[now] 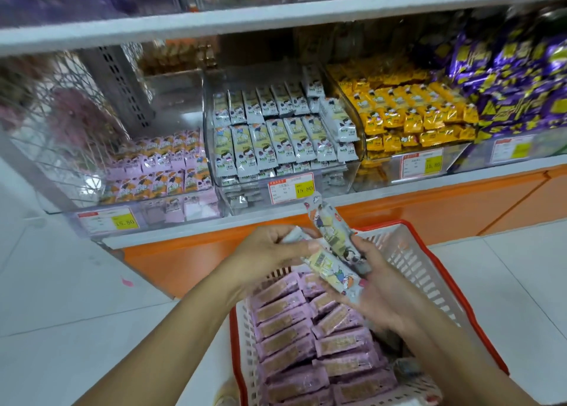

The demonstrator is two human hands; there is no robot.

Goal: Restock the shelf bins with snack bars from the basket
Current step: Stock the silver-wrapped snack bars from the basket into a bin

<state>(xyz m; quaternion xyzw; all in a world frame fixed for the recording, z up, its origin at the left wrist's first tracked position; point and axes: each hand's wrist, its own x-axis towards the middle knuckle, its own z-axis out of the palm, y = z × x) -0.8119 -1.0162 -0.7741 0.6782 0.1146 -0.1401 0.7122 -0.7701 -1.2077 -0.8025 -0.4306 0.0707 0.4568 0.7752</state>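
Gathering white-wrapped snack bars above the basket, your left hand pinches their ends while your right hand cradles them. The middle bin looks nearly full, but pink bars crowd the basket, so much restocking likely remains.

Two white-wrapped snack bars, tilted, above a red-rimmed white basket of pink-wrapped bars at lower centre; clear shelf bins mid-frame stand stocked pink, white, yellow.
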